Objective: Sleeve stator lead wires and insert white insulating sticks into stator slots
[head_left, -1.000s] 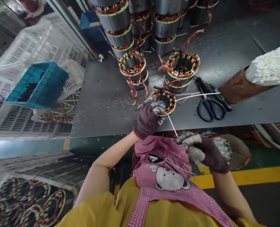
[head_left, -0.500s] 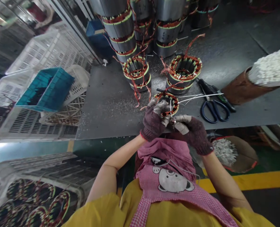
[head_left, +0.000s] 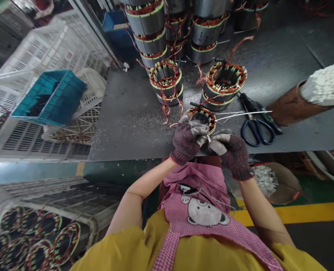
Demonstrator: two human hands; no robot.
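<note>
A small motor stator (head_left: 212, 122) with copper windings sits near the table's front edge. My left hand (head_left: 187, 137), in a dark glove with greyish fingertips, curls its fingers over the stator's near-left rim. A short white piece, seemingly a cable tie (head_left: 209, 139), shows between my two hands at the near rim. My right hand (head_left: 231, 150), gloved too, is closed with its fingertips pinched at that white piece. Loose white cable ties (head_left: 246, 113) lie to the right of the stator. My fingers hide part of the stator's near side.
Scissors (head_left: 255, 131) and a dark-handled tool (head_left: 265, 116) lie right, beside a brown container (head_left: 293, 105) of white ties. Larger stators (head_left: 167, 84) (head_left: 225, 88) stand behind, before tall stator stacks (head_left: 148, 22). Left are a blue bin (head_left: 51, 98) and white crates (head_left: 11, 139).
The upright white strip seen inside the stator's opening no longer shows. My left fingers have shifted slightly toward the near rim; the right hand stays close beside it. The view has shifted slightly.
</note>
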